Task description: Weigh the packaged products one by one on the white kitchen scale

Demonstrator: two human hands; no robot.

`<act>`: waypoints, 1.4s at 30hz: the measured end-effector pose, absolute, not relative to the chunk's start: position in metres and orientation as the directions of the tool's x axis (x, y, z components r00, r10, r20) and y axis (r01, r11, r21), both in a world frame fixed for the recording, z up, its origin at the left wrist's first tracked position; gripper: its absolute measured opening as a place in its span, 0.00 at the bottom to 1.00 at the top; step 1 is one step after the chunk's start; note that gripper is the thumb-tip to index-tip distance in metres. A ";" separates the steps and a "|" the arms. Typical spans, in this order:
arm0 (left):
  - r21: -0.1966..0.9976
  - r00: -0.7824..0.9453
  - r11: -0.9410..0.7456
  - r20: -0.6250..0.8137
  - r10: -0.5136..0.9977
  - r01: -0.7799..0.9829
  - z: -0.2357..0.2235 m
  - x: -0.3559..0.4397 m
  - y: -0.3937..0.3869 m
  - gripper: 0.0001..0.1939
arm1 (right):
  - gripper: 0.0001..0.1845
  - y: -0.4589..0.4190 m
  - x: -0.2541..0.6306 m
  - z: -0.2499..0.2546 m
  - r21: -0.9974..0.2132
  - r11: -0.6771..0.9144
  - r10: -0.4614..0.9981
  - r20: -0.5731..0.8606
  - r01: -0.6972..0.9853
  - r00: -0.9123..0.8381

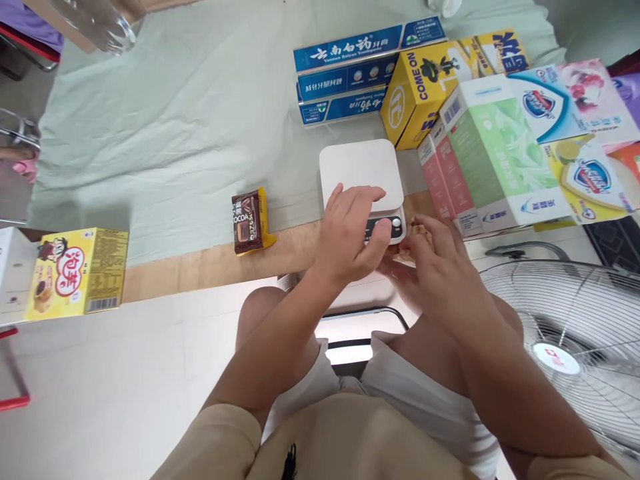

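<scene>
A white digital kitchen scale (363,170) sits at the near edge of a table spread with a pale green cloth (175,133). The left hand (346,233) reaches over the near part of the scale, its fingers loosely spread and grasping nothing, with the thumb over the black button panel; whether the thumb presses cannot be told. At the scale's near right corner, the right hand (440,267) has its fingers curled around a small crinkled packet (409,253), gripping it just off the table edge. The fingers hide much of this packet, so its label cannot be read.

Left of the scale and apart from it lies a brown cocoa snack packet (247,221) with yellow wrapping showing behind. Much farther left, near the table's edge, stands a yellow cream-puff box (65,273). Beyond the scale are stacked Yunnan Baiyao toothpaste boxes (345,57), with a yellow "COME ON" box (425,83) beside them. Right of the scale stand a pink carton (447,180) and a green-and-white carton (505,150), then a soap box with a lemon picture (590,180). Nearer and lower right of the scale is a wire-caged fan (555,357).
</scene>
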State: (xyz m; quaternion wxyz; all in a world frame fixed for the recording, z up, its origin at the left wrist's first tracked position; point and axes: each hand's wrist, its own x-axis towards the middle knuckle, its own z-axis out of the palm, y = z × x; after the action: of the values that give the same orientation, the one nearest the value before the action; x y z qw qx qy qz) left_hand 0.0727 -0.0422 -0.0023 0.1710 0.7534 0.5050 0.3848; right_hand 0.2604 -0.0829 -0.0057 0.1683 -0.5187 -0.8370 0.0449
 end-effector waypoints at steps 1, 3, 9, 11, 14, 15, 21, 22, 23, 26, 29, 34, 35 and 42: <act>0.642 0.195 -0.427 0.402 0.895 0.637 -0.002 0.072 -0.042 0.21 | 0.13 -0.082 0.260 -0.004 -0.268 0.444 0.892 0.221 0.855 -0.394; 0.636 0.195 -0.424 0.399 0.896 0.644 -0.002 0.072 -0.041 0.21 | 0.09 -0.081 0.259 0.002 -0.297 0.388 0.919 0.194 0.873 -0.343; 0.650 0.154 -0.431 0.439 0.885 0.626 -0.001 0.067 -0.039 0.22 | 0.04 -0.091 0.250 0.036 -0.367 0.287 0.946 0.251 0.885 -0.203; 0.665 0.123 -0.434 0.461 0.879 0.607 -0.004 0.063 -0.038 0.23 | 0.03 -0.092 0.244 0.042 -0.378 0.326 0.919 0.342 0.867 -0.196; 0.682 0.092 -0.444 0.487 0.869 0.582 -0.010 0.053 -0.037 0.25 | 0.08 -0.075 0.232 0.032 -0.397 0.402 0.860 0.473 0.825 -0.191; 0.685 0.081 -0.440 0.489 0.868 0.580 -0.013 0.049 -0.036 0.25 | 0.10 -0.066 0.226 0.026 -0.399 0.429 0.845 0.494 0.810 -0.204; 0.662 0.060 -0.439 0.513 0.856 0.608 -0.022 0.026 -0.030 0.24 | 0.16 -0.019 0.195 -0.007 -0.377 0.499 0.849 0.393 0.781 -0.353; 0.653 0.069 -0.442 0.514 0.855 0.615 -0.022 0.022 -0.030 0.24 | 0.17 -0.018 0.193 -0.009 -0.374 0.509 0.844 0.396 0.775 -0.363; 0.647 0.075 -0.444 0.514 0.855 0.620 -0.021 0.019 -0.031 0.24 | 0.17 -0.019 0.193 -0.010 -0.365 0.509 0.839 0.411 0.779 -0.356; 0.645 0.079 -0.440 0.508 0.858 0.624 -0.019 0.011 -0.033 0.24 | 0.19 -0.023 0.198 -0.015 -0.341 0.442 0.829 0.509 0.830 -0.232; 0.642 0.099 -0.404 0.455 0.885 0.652 -0.020 0.010 -0.034 0.23 | 0.20 -0.023 0.208 -0.023 -0.384 0.362 0.822 0.561 0.849 -0.096; 0.631 0.130 -0.357 0.376 0.917 0.689 -0.023 0.020 -0.030 0.25 | 0.25 -0.018 0.209 -0.030 -0.456 0.284 0.894 0.444 0.844 -0.061; 0.633 0.138 -0.356 0.368 0.920 0.688 -0.023 0.023 -0.029 0.26 | 0.26 -0.019 0.206 -0.030 -0.465 0.274 0.905 0.421 0.842 -0.062; 0.660 0.193 -0.463 0.442 0.876 0.591 -0.018 0.036 -0.029 0.28 | 0.29 -0.037 0.200 -0.033 -0.418 0.366 0.864 0.484 0.831 -0.137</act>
State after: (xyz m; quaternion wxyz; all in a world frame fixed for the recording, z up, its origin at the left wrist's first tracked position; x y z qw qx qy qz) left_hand 0.0356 -0.0287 -0.0184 0.1751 0.7522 0.4875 0.4072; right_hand 0.2000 -0.0370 -0.0335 0.3392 -0.5626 -0.7536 0.0242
